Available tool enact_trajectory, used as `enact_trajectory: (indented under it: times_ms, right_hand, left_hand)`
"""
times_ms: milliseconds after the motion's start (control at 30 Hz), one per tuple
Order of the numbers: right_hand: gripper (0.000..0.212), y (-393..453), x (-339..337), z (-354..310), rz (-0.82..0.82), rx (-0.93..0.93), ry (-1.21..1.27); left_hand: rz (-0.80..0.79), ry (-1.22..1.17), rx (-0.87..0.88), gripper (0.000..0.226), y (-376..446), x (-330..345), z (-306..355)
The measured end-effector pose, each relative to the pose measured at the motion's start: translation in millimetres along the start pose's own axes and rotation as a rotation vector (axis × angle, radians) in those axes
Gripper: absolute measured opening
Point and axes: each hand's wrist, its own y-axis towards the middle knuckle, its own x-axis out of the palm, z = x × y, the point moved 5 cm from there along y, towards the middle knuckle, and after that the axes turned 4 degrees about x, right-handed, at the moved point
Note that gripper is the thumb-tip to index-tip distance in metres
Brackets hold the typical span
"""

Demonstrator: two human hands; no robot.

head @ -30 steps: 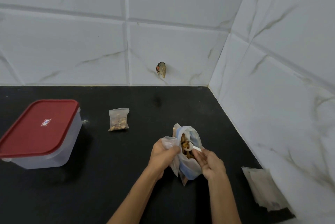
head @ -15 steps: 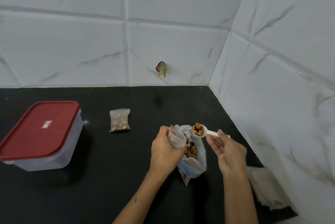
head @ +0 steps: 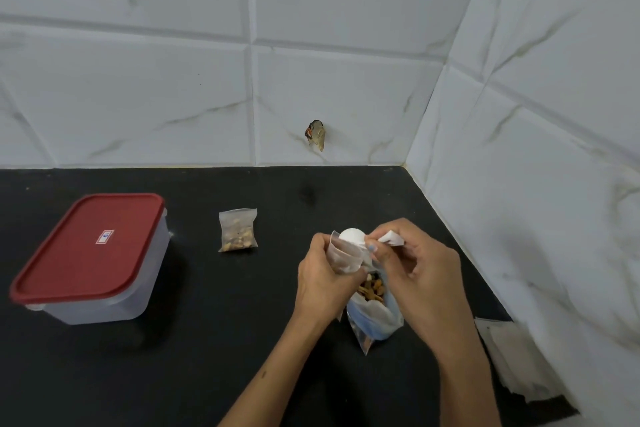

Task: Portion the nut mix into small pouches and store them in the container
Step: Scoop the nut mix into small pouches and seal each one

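Film of the small pouch (head: 341, 255) looks thin, limp and slippery; left hand (head: 323, 279) pinches its mouth above the surface (head: 242, 322) while right hand (head: 415, 264) grips the spoon (head: 353, 237), tipped into it.

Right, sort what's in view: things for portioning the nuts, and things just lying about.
In use:
left hand holding small pouch
right hand tipping white scoop
nut mix bag
filled pouch
red-lidded container

Lying about:
stack of empty pouches
scrap stuck on the wall tile
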Motion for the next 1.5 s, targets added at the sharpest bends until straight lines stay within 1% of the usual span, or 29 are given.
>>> enact_trajectory:
  times_ms: [67,133,167,200,267,367,433,467,567,700,800,900,1000,1033,1100,1133,1233,1400,1433,1500]
  right_hand:
    - [0.005,0.1,1.1,-4.0,-0.021,-0.014,0.020]
    - [0.007,0.1,7.0,-2.7,-0.086,0.019,0.023]
    - [0.008,-0.5,8.8,-1.9,-0.087,0.031,0.021]
    - [0.008,-0.7,8.4,-2.2,-0.051,0.034,0.030]
    - [0.007,0.2,2.2,-1.9,0.085,0.082,0.133]
    - [0.003,0.6,-6.5,14.6,0.315,0.294,0.437]
    - [0.004,-1.1,-3.8,38.7,0.368,0.429,0.485]
    - [0.004,-2.6,-0.5,50.6,0.357,0.475,0.441]
    - [0.003,-8.3,10.2,83.8,0.292,0.564,0.152]
    - [0.008,-12.4,24.5,105.7,0.183,0.582,-0.073]
    - [0.009,-10.2,31.8,108.0,0.111,0.563,-0.198]
    - [0.015,-6.1,30.3,112.5,0.087,0.593,-0.300]
    - [0.013,-5.5,31.2,118.4,0.050,0.625,-0.301]
    - [0.011,-5.3,32.5,119.8,0.047,0.621,-0.285]
    - [0.007,-5.0,35.1,124.1,0.072,0.636,-0.213]
    - [0.006,-5.0,36.5,127.5,0.088,0.666,-0.145]
    - [0.004,-8.0,40.8,143.5,0.122,0.831,0.154]
    - [0.002,-21.7,43.1,164.9,0.170,1.145,0.669]
    - [0.002,-24.0,44.3,165.9,0.171,1.186,0.745]
    - [0.003,-26.6,46.6,166.2,0.156,1.225,0.817]
  left_hand:
    - [0.010,-0.021,0.012,0.040,0.0,-3.6,0.9]
    - [0.006,-0.041,0.021,0.039,0.1,-5.1,1.7]
    - [0.002,-0.041,0.020,0.039,0.2,-5.4,1.5]
    - [0.001,-0.034,0.019,0.039,0.3,-5.4,1.3]
    - [0.008,-0.006,0.016,0.037,0.9,-6.2,0.3]
    - [0.006,0.038,0.004,0.037,1.1,-6.8,-3.7]
    - [0.012,0.055,-0.035,0.038,-0.2,-7.1,-9.1]
    - [0.023,0.062,-0.063,0.038,-0.9,-7.4,-12.7]
    - [0.045,0.058,-0.166,0.039,-2.7,-4.8,-26.7]
    - [0.019,0.050,-0.333,0.048,-5.6,4.6,-43.1]
    - [0.006,0.043,-0.448,0.051,-6.7,9.8,-52.7]
    - [-0.006,-0.046,-0.536,0.050,-8.9,15.4,-60.9]
    - [-0.020,-0.150,-0.541,0.047,-12.3,19.6,-64.0]
    - [-0.016,-0.195,-0.534,0.040,-12.7,20.5,-64.2]
    - [-0.026,-0.268,-0.532,0.022,-14.8,21.4,-61.0]
    - [-0.033,-0.283,-0.533,0.020,-15.9,21.5,-59.4]
    - [-0.039,-0.284,-0.540,0.020,-17.0,21.7,-60.4]
    - [0.005,-0.314,-0.559,0.020,-22.1,26.3,-63.3]
    - [0.011,-0.312,-0.550,0.021,-22.5,26.5,-63.2]
    - [0.013,-0.298,-0.533,0.022,-23.2,26.6,-64.0]
